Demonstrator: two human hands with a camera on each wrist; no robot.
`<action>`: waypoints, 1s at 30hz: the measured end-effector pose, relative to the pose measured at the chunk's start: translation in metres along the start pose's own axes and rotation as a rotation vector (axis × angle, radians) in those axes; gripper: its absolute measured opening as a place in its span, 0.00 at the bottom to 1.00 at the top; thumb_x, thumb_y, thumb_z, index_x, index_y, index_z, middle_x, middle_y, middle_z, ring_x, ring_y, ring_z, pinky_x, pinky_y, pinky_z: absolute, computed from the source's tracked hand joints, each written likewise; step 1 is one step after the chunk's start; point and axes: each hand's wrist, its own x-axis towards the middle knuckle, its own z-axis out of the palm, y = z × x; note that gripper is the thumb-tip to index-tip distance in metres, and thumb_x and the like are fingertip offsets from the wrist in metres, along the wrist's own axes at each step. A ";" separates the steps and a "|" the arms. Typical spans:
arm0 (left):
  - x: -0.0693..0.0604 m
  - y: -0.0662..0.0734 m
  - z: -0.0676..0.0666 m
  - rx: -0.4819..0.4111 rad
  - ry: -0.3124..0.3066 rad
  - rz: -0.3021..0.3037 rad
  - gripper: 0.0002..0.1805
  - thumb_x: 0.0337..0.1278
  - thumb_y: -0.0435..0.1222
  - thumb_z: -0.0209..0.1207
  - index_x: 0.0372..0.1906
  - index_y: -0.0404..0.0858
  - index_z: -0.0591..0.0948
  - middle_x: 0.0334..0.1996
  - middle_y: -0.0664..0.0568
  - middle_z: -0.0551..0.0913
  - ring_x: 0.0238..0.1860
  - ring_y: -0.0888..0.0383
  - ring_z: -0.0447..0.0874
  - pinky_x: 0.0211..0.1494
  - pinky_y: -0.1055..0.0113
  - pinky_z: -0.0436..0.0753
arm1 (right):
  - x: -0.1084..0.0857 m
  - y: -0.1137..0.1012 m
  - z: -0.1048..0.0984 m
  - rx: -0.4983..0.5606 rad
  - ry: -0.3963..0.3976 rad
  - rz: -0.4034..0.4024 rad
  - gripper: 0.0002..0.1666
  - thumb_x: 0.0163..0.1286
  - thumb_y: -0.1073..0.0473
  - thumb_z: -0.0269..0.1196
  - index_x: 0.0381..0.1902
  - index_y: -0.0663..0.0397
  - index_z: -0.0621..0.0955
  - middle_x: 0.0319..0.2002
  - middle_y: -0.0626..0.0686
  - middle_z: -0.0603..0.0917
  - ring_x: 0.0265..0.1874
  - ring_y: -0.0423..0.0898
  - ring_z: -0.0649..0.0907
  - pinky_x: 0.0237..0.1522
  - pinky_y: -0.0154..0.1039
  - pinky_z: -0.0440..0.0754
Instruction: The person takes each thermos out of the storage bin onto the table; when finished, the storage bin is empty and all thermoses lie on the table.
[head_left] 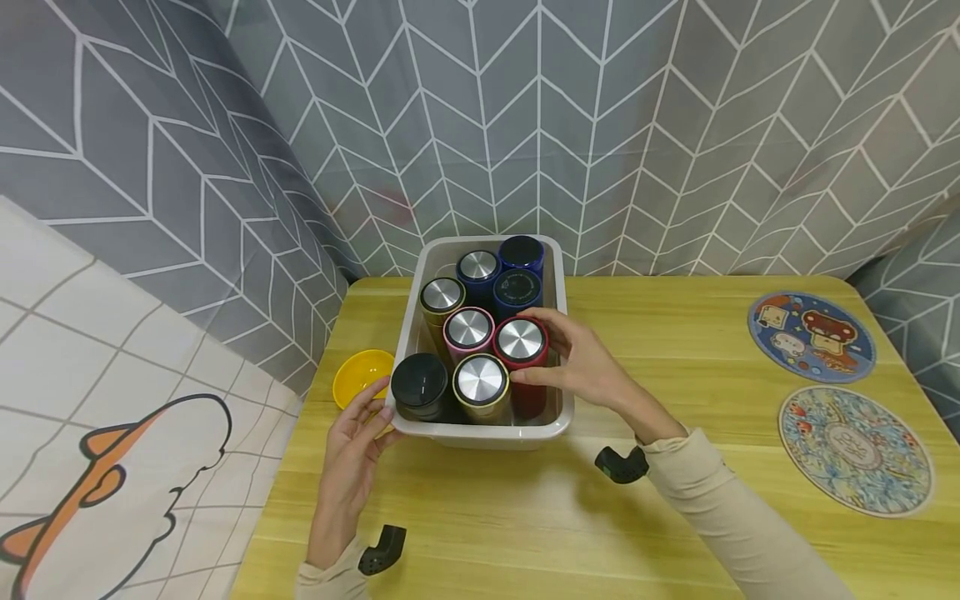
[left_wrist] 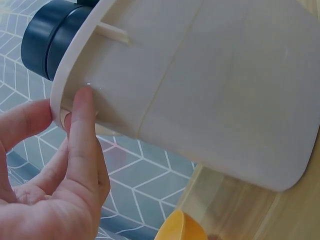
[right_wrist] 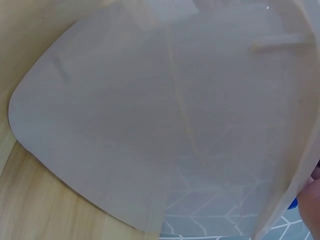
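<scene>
A whitish plastic bin (head_left: 480, 431) stands on the table, packed with upright vacuum flasks. My right hand (head_left: 581, 358) reaches over the bin's right side and grips a red flask (head_left: 521, 340) with a silver lid, thumb in front and fingers behind. At the bin's front left corner my left hand (head_left: 352, 458) pinches the rim, thumb on one side and fingers against the outer wall (left_wrist: 200, 90). Close to it is a black-lidded flask (head_left: 420, 383). A gold flask (head_left: 482, 383) and a pink flask (head_left: 468, 329) adjoin the red one. The right wrist view shows mostly the bin's outer wall (right_wrist: 125, 110).
Blue flasks (head_left: 517, 288) and another gold flask (head_left: 442, 296) fill the bin's back. A yellow bowl (head_left: 363, 379) sits left of the bin. Two round patterned mats (head_left: 812, 336) lie at the table's right. A grey patterned curtain (head_left: 600, 133) hangs behind.
</scene>
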 end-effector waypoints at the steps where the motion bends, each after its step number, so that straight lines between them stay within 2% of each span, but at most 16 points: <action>1: 0.000 0.000 0.000 -0.011 0.001 -0.001 0.23 0.70 0.24 0.51 0.68 0.33 0.71 0.41 0.58 0.83 0.41 0.65 0.85 0.43 0.72 0.91 | 0.000 0.000 0.000 0.002 0.002 0.000 0.45 0.50 0.67 0.78 0.66 0.56 0.73 0.61 0.57 0.80 0.62 0.53 0.81 0.69 0.41 0.79; 6: 0.001 -0.001 0.000 -0.073 -0.027 0.016 0.23 0.70 0.23 0.50 0.67 0.33 0.72 0.41 0.57 0.84 0.42 0.65 0.85 0.44 0.73 0.90 | 0.000 0.002 -0.001 0.001 0.024 0.001 0.45 0.48 0.67 0.79 0.65 0.55 0.74 0.60 0.57 0.81 0.60 0.53 0.83 0.65 0.34 0.81; 16: 0.002 -0.002 -0.002 -0.119 -0.070 0.037 0.23 0.71 0.23 0.49 0.68 0.33 0.71 0.42 0.57 0.84 0.43 0.64 0.86 0.45 0.73 0.90 | -0.002 -0.001 -0.006 -0.012 0.058 -0.013 0.44 0.46 0.63 0.81 0.63 0.51 0.77 0.59 0.53 0.83 0.59 0.48 0.84 0.63 0.29 0.81; 20: 0.001 -0.003 -0.002 -0.141 -0.083 0.041 0.23 0.71 0.22 0.48 0.67 0.34 0.72 0.42 0.56 0.85 0.42 0.64 0.86 0.45 0.73 0.90 | -0.004 -0.010 -0.010 -0.022 0.069 -0.026 0.45 0.46 0.62 0.82 0.63 0.47 0.77 0.59 0.50 0.83 0.59 0.45 0.83 0.64 0.28 0.80; 25: 0.003 -0.003 -0.003 -0.134 -0.085 0.023 0.22 0.71 0.23 0.47 0.63 0.41 0.77 0.42 0.57 0.85 0.43 0.64 0.86 0.45 0.74 0.90 | -0.008 -0.026 -0.015 -0.032 0.086 -0.044 0.46 0.46 0.62 0.82 0.64 0.46 0.77 0.59 0.48 0.83 0.58 0.42 0.83 0.65 0.27 0.80; 30: 0.004 -0.003 -0.004 -0.144 -0.092 0.013 0.22 0.72 0.23 0.47 0.61 0.45 0.79 0.43 0.57 0.86 0.43 0.65 0.86 0.46 0.74 0.90 | -0.013 -0.044 -0.020 -0.016 0.136 -0.084 0.46 0.43 0.66 0.82 0.63 0.49 0.78 0.58 0.49 0.83 0.55 0.39 0.83 0.64 0.27 0.80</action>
